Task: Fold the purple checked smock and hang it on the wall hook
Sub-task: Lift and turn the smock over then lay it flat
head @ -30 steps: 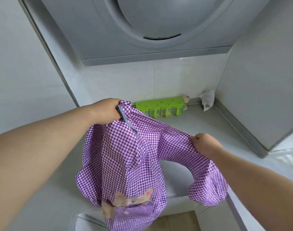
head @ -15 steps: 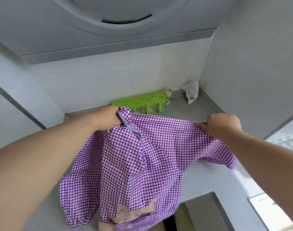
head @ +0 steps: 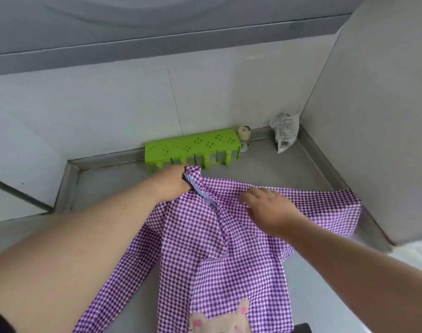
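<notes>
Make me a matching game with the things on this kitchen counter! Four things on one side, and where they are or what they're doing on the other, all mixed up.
Things:
1. smock
2. green rack
3. white packet
4. left hand

Places or states:
A. leaning in the far right corner
B. spread on the counter
C. gripping the collar
D. standing against the back wall

Pairs: 1-B, 2-D, 3-A, 4-C
</notes>
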